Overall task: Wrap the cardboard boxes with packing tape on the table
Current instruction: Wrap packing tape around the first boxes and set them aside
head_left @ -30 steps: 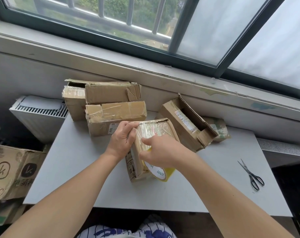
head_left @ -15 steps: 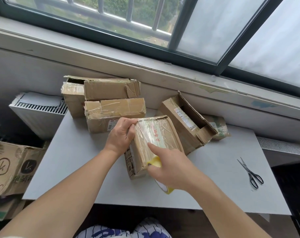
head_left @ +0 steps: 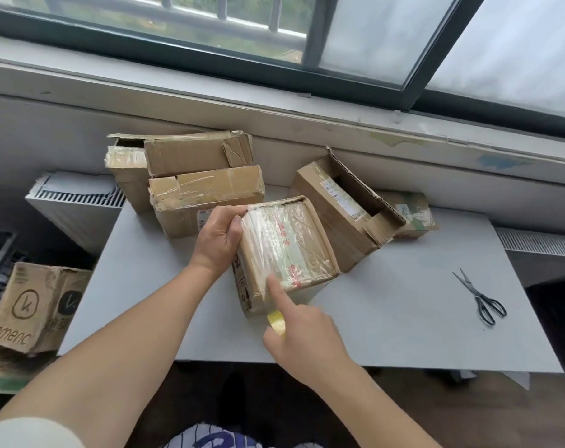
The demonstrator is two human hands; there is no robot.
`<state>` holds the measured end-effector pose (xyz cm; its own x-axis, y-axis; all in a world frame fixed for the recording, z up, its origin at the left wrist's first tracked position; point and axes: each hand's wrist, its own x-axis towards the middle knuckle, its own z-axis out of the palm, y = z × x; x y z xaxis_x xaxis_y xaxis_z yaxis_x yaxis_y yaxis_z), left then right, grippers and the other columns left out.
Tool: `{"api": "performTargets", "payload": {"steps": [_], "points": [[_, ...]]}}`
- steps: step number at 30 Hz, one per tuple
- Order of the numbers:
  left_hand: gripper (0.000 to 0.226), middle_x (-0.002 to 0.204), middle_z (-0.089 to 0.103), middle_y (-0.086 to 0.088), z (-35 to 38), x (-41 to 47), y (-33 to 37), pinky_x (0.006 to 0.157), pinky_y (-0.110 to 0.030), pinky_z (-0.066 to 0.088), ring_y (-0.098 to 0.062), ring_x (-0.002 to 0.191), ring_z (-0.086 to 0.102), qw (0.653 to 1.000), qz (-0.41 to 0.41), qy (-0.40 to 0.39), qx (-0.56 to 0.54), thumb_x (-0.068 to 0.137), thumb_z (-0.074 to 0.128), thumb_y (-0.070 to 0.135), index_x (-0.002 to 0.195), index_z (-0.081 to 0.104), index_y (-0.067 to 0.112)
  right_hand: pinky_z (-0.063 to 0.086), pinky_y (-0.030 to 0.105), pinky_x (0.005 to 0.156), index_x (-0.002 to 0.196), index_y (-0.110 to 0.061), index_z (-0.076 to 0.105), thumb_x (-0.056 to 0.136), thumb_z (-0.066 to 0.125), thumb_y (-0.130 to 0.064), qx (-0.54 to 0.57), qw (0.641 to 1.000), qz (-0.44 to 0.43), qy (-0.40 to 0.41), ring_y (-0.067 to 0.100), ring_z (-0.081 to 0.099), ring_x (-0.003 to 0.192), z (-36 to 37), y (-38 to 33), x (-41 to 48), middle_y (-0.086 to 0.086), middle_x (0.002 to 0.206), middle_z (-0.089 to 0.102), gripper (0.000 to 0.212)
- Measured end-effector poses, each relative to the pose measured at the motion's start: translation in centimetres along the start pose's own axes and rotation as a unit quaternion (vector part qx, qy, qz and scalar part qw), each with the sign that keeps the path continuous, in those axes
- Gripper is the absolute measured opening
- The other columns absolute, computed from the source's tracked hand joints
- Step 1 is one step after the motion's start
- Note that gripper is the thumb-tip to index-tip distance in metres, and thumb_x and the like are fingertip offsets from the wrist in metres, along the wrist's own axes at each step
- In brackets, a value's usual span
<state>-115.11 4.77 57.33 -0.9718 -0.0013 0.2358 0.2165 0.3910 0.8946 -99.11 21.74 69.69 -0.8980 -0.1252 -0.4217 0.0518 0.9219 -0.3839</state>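
A small cardboard box with clear tape and red print across its top stands tilted on the grey table. My left hand grips the box's far left corner. My right hand holds a yellow roll of packing tape below the box's near edge, mostly hidden by the palm. Its forefinger is stretched out and presses on the taped near edge of the box.
Three taped boxes are stacked at the back left. An open-flapped box lies behind right, with a small packet beyond it. Scissors lie at the right. A printed carton stands on the floor at left, beside a radiator.
My right hand has drawn the tape roll from the box's top down over its near edge toward me. The left hand keeps its grip on the far corner.
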Motion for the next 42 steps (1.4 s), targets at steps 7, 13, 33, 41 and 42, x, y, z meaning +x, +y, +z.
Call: {"api": "performTargets", "payload": {"steps": [7, 13, 33, 41, 42], "points": [[0.044, 0.117, 0.067, 0.000, -0.8, 0.2, 0.8, 0.101, -0.026, 0.045, -0.002, 0.106, 0.058, 0.999, -0.022, -0.028, 0.011, 0.093, 0.041, 0.045, 0.117, 0.068, 0.022, 0.037, 0.032, 0.070, 0.159, -0.041, -0.019, 0.103, 0.044, -0.041, -0.038, 0.998, -0.016, 0.054, 0.022, 0.048, 0.081, 3.2, 1.1, 0.5, 0.000, 0.097, 0.051, 0.084], [0.051, 0.104, 0.061, 0.005, -1.9, 0.2, 2.1, 0.088, -0.028, 0.051, -0.008, 0.093, 0.059, 0.976, -0.145, -0.055, -0.152, 0.088, 0.063, 0.036, 0.136, 0.045, 0.040, 0.043, 0.035, 0.072, 0.155, -0.042, -0.026, 0.102, 0.043, -0.041, -0.044, 0.996, -0.026, 0.069, 0.026, 0.058, 0.086, 4.3, 1.7, 0.9, 0.002, 0.099, 0.055, 0.086], [0.066, 0.122, 0.067, -0.004, -0.9, 0.5, 4.1, 0.095, -0.047, 0.058, -0.023, 0.108, 0.069, 0.937, -0.271, -0.125, -0.179, 0.073, 0.084, 0.039, 0.128, 0.050, 0.031, 0.044, 0.035, 0.072, 0.155, -0.045, -0.023, 0.101, 0.044, -0.043, -0.021, 0.993, -0.061, 0.094, 0.025, 0.059, 0.087, 5.2, 3.1, 1.8, -0.001, 0.094, 0.053, 0.087], [0.060, 0.115, 0.069, 0.001, -1.0, 0.5, 4.3, 0.097, -0.056, 0.056, -0.022, 0.107, 0.069, 0.951, -0.259, -0.100, -0.134, 0.071, 0.078, 0.054, 0.121, 0.053, 0.032, 0.054, 0.038, 0.071, 0.148, -0.053, -0.033, 0.098, 0.049, -0.042, 0.020, 0.984, -0.112, 0.137, 0.025, 0.061, 0.083, 6.6, 4.1, 2.3, 0.001, 0.101, 0.059, 0.096], [0.059, 0.115, 0.069, 0.001, -1.0, 0.5, 4.4, 0.097, -0.056, 0.056, -0.023, 0.107, 0.069, 0.952, -0.258, -0.103, -0.131, 0.071, 0.078, 0.055, 0.120, 0.054, 0.032, 0.054, 0.038, 0.070, 0.148, -0.054, -0.031, 0.097, 0.050, -0.042, 0.035, 0.982, -0.120, 0.144, 0.024, 0.061, 0.082, 7.0, 4.3, 2.1, 0.000, 0.102, 0.059, 0.096]]}}
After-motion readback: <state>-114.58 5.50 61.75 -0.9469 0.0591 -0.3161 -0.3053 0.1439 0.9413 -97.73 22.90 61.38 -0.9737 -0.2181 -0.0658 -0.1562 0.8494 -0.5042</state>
